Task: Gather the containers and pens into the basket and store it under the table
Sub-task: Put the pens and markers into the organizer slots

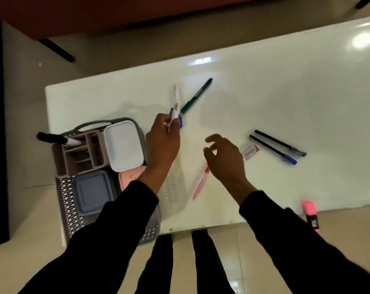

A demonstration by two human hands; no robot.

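A grey perforated basket [67, 209] sits at the table's left end, holding a white-lidded container [123, 145], a blue-grey container [92, 190], a pink container [130, 177] and a mauve organiser [80, 154] with a black marker [52, 138]. My left hand [162, 143] is just right of the basket, shut on a white pen [176, 102] and a blue one. My right hand [224, 158] hovers open over the table's middle. A pink pen [201, 183] lies below it. A green pen [197, 95] lies farther back, and two black-and-blue pens [275, 147] lie to the right.
The white glossy table [286, 92] stands on a tiled floor. A small white-and-red item [251, 151] lies right of my right hand. A pink highlighter [311, 216] lies at the table's near right edge. My legs show below the front edge. A dark wall panel runs along the left.
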